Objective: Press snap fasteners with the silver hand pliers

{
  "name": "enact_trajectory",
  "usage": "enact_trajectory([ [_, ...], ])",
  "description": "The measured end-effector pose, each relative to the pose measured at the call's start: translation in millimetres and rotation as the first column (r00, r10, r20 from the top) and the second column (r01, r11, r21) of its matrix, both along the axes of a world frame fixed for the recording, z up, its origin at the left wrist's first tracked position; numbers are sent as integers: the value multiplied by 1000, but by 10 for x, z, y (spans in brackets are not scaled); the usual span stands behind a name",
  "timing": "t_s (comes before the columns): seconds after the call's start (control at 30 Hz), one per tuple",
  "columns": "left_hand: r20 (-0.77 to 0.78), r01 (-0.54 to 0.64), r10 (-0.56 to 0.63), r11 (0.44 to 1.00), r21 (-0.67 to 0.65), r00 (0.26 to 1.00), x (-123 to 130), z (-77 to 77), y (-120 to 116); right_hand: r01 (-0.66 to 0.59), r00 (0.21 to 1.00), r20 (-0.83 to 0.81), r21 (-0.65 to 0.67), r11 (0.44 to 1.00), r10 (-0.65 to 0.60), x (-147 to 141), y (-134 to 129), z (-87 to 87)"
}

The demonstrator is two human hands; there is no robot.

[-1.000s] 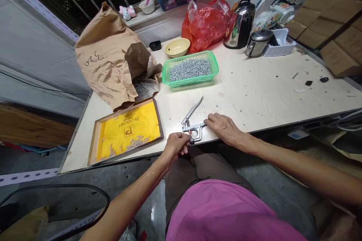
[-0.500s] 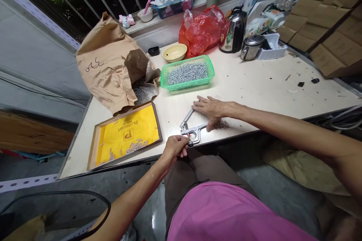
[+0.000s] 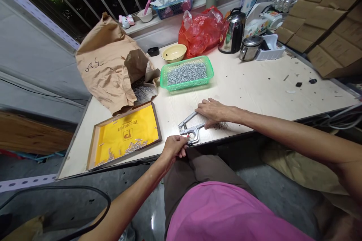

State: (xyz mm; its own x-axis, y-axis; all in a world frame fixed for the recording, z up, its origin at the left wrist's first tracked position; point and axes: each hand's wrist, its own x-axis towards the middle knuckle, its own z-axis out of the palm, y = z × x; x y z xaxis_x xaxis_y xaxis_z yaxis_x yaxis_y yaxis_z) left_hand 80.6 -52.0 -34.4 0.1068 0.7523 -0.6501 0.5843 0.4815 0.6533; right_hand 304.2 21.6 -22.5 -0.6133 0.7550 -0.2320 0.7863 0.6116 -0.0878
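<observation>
a bench [image 3: 249,83] with a pale wood-grain top is standing against a barred window, with cardboard boxes [image 3: 319,19] stacked at its far right and a seated person's pink shirt [image 3: 226,214] and dark trousers [image 3: 198,169] showing below its near edge. the snap pliers [image 3: 190,130] are lying at that near edge, between the person's two hands. the left hand [image 3: 174,147] is curling closed around the pliers' head end, its fingers wrapping the metal close to the bench edge. the right hand [image 3: 213,112] is lying open with its fingers spread, palm down over the pliers' lower handle, and it is pressing near the upper handle without clearly gripping either. a small dark scatter of debris [image 3: 220,125] is sitting just beside the right hand. a wooden tray [image 3: 127,113] lined with yellow printed sheet is standing to the left of the pliers, with loose metal pins [image 3: 135,146] lying across it. further back, a green plastic basket [image 3: 181,87] is holding a heap of silver pins [image 3: 186,73], and a brown paper bag [image 3: 104,60] is slumping open beside it. a cream bowl [image 3: 174,52], a red plastic bag [image 3: 200,30] and a steel kettle [image 3: 233,34] are standing behind the basket.
</observation>
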Motion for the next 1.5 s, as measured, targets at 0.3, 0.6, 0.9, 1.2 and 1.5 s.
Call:
enact_trajectory([
  [0.3,-625,669,-268,446,594,733,268,130,61,13,1000,0,18,1000,-13,-15,-98,4],
  [0.6,-731,808,-377,424,410,569,562,39,396,79,997,-2,-7,997,-79,-18,-169,-30],
  [0.9,-709,771,-336,425,474,620,590,12,409,216,967,136,21,976,-217,-229,-302,118],
  [1.2,-657,710,-307,470,524,688,594,-23,373,252,950,165,104,962,-267,-265,-399,66],
  [1.5,-593,645,-257,342,683,763,502,-287,-12,166,982,83,66,984,-171,-28,-464,94],
])
